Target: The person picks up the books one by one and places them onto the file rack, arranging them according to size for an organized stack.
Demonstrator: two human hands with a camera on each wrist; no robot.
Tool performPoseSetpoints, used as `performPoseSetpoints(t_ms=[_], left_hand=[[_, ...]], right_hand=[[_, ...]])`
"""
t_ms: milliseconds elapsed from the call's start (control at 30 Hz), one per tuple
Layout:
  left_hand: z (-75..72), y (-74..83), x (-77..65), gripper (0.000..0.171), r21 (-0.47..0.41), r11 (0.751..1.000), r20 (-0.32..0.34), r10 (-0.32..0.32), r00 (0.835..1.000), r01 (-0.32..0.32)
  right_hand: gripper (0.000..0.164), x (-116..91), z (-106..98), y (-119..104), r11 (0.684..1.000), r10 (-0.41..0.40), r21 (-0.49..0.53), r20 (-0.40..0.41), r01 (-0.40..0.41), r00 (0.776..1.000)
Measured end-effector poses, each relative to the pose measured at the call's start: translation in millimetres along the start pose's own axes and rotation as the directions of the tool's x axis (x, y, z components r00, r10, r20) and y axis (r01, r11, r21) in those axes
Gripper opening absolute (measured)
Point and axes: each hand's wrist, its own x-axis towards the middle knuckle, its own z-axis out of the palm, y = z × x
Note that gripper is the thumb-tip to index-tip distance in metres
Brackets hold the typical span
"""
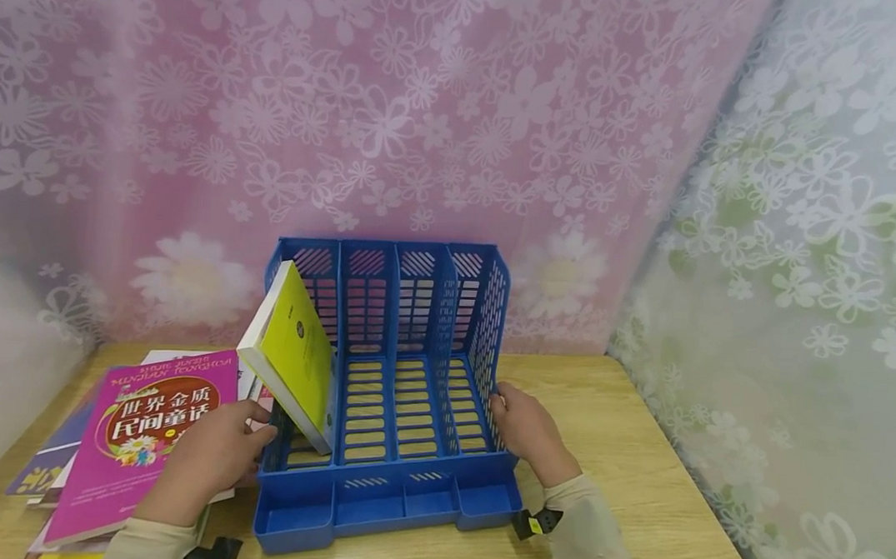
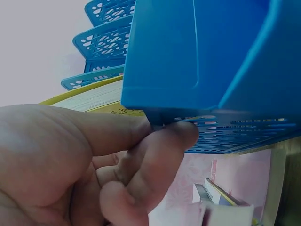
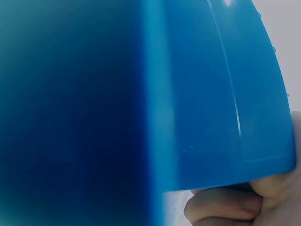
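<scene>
A blue plastic desk file rack with several upright compartments stands on the wooden table, with small trays along its front. Inside its leftmost compartment a thick book with a yellow-green cover leans tilted to the left. My left hand pinches the rack's left side wall near the front, thumb and index finger at its edge in the left wrist view. On the opposite side my right hand grips the right side wall, and in the right wrist view its curled fingers show below the blue plastic, partly hidden by it.
To the left lies a stack of books topped by a magenta storybook with Chinese lettering. A pink floral curtain hangs right behind the rack, and a pale floral one runs along the right. The table extends right of the rack.
</scene>
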Motion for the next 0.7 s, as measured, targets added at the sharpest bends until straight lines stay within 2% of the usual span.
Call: performPoseSetpoints(t_ms=[133,233,333,433,500,600,700], left_hand=[[-2.0,-3.8,2.1,0.035,0.034,0.999,-0.009,0.028,1.0,-0.028],[-8.3,-11.9,3.8,0.039,0.089,0.996,-0.06,0.023,0.998,-0.017],[-16.3,-23.4,4.6,0.053,0.181,0.983,-0.15,-0.015,0.989,0.042],[-19.9,-34.0,4.5,0.081,0.234,0.96,-0.201,-0.103,0.974,0.15],[-19.3,-38.7,4.9,0.097,0.251,0.947,-0.194,-0.156,0.969,0.203],[-15.7,-42.3,5.8,0.113,0.228,0.938,-0.149,-0.231,0.961,0.261],[-11.6,-42.7,6.5,0.122,0.231,0.935,-0.125,-0.247,0.961,0.27]], right_hand=[[0.043,-2,0,0,1.0,-0.001,-0.001,-0.009,0.001,1.0],[0.044,-2,0,0,1.0,-0.006,-0.005,-0.016,0.005,1.0],[0.044,-2,2,1,1.0,-0.008,-0.007,-0.014,0.008,1.0],[0.044,-1,3,1,1.0,-0.008,-0.007,-0.013,0.008,1.0],[0.044,-1,3,1,1.0,-0.01,-0.007,-0.015,0.009,1.0],[0.044,1,3,0,1.0,-0.007,-0.007,-0.012,0.007,1.0],[0.044,1,2,-1,1.0,0.001,0.002,-0.005,-0.001,1.0]])
